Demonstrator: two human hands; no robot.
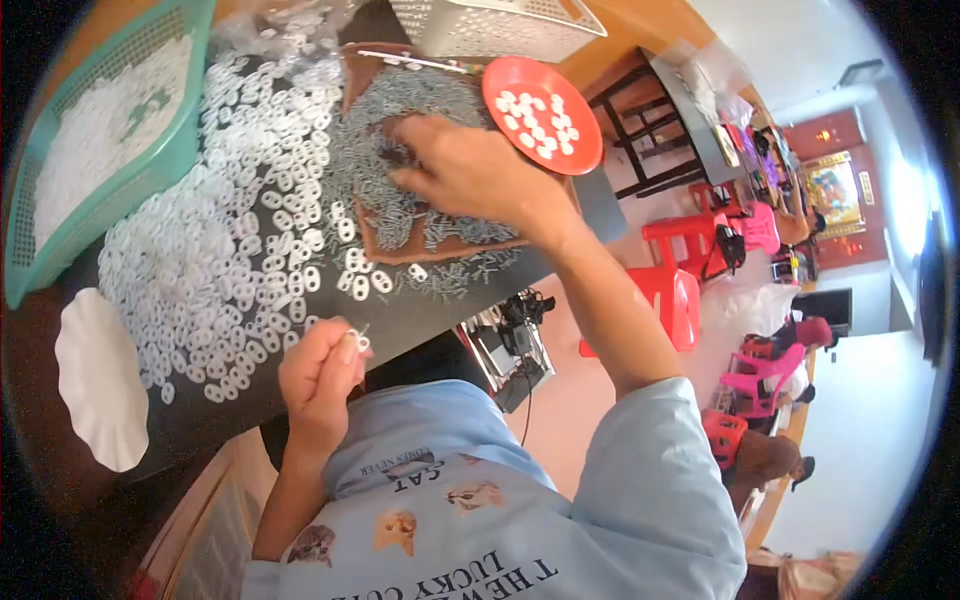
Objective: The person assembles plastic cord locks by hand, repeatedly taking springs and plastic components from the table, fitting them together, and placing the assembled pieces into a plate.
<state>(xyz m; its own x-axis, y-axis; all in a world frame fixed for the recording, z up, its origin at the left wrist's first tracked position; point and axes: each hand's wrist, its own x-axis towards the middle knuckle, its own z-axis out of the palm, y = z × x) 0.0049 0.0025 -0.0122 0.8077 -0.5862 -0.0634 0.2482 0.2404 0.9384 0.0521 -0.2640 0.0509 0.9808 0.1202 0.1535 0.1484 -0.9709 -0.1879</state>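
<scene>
My left hand (318, 375) pinches a small white plastic piece (358, 342) with a thin screw-like pin sticking out of it. It is low in the view, in front of the pale blue shirt. My right hand (470, 172) reaches over a brown tray (375, 243) heaped with small grey screws (410, 95). Its thumb and fingers are apart at the surface of the heap. Many loose white oval pieces with two holes (250, 230) cover the dark table left of the tray. A red plate (500, 85) with several small white pieces stands right of the tray.
A green basket (190, 100) of white pieces sits at the upper left, above a white wavy-edged dish (95, 380). At the top is a white basket (480, 35). Red stools (670, 300), a dark table (680, 110) and other seated people (765, 460) appear to the right.
</scene>
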